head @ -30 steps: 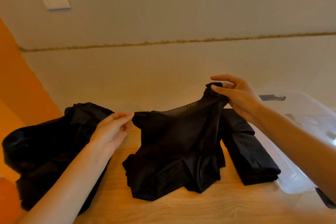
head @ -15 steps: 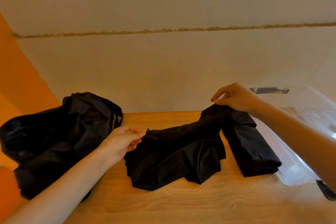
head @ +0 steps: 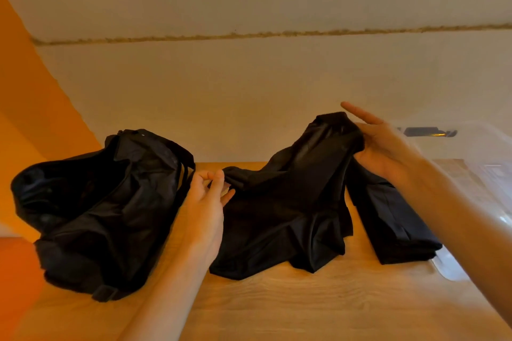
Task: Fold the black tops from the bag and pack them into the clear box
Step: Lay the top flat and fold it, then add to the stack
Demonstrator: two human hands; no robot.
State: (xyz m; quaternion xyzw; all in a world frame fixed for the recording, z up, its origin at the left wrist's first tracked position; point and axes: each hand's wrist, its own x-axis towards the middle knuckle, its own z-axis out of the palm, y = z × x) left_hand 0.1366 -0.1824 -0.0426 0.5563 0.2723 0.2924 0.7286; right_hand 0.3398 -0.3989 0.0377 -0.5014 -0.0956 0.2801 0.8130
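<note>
**Lifting one black top by its right end beside the bag**

Holding sits with the right hand [head: 388, 147]: it grips a bunched end of the loose black top [head: 285, 216] between thumb and curled fingers, while its forefinger points out straight above the cloth. That end is raised off the wooden table [head: 304, 307], and the rest of the garment slopes down from it and lies crumpled on the boards, with a fold hanging toward the near edge.

At the left end of the black top is the left hand [head: 206, 207], back toward the camera, its fingers loosely curled with the tips right at the cloth's edge. The view blurs there, so I cannot tell whether they pinch the fabric or only touch it.

Left of the black top, just beyond that hand, slumps the black bag [head: 105, 202], its mouth gaping and its straps lying over the side nearest the garment. Right of the black top, touching its lower edge, lies a folded stack of black tops [head: 393, 219], long and narrow, partly hidden by the right forearm. Further right of the black top stands the clear box [head: 493, 174], its near corner under the stack's end; a dark clip [head: 426, 132] shows on its far rim. Behind the black top rises a pale wall with a rough seam [head: 249, 35] across it.
</note>
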